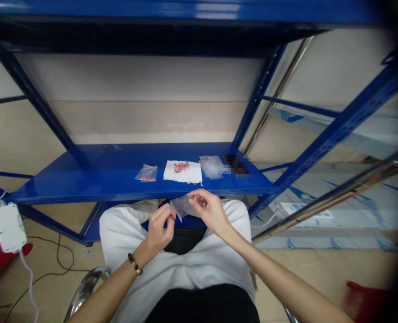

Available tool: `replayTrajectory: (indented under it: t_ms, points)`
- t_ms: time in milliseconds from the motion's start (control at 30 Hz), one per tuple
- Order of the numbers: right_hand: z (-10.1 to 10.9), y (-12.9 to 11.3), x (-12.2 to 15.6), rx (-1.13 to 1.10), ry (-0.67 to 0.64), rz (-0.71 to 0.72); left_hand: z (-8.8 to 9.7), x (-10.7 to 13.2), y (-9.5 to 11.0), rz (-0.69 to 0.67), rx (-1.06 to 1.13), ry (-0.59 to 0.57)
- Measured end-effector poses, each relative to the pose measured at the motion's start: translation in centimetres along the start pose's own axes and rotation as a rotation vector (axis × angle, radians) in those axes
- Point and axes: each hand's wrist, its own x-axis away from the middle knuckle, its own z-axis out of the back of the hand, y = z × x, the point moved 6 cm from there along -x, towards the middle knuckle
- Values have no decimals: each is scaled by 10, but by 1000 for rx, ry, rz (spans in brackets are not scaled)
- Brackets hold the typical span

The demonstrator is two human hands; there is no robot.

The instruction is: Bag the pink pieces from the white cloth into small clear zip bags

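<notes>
Pinches clear bag (179,207) by its edge in right hand (194,200), just in front of blue shelf (80,177). Holds left hand (172,218) curled beside clear bag; cannot tell whether clamped on it. Can see nothing inside clear bag. Seems only partway along: counts one filled bag (147,172) on shelf, left of white sheet (194,172); finds loose pink pieces (181,167) on sheet, not yet bagged, and spare bags (212,167) to sheet's right.
</notes>
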Motion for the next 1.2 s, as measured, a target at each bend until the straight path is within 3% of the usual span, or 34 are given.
replayTrajectory:
  t_ms: [133,233,533,733,933,1100,1200]
  points:
    - [-53,46,31,-384,-16,-259,-9,3,0,27,-212,-138]
    - [-68,65,33,-498,-75,-348,-13,0,-9,76,-255,-212]
    - [-68,66,40,-611,-108,-468,-24,-3,-17,147,13,-267]
    - [-64,63,42,-625,-114,-508,-28,0,-30,220,64,-286]
    - [-64,59,39,-625,-138,-506,-30,2,-36,228,43,-304]
    - [-63,60,37,-572,-169,-483,-36,4,-33,268,156,-392]
    - [-59,65,31,-462,-186,-433,-32,1,-34,280,129,-342]
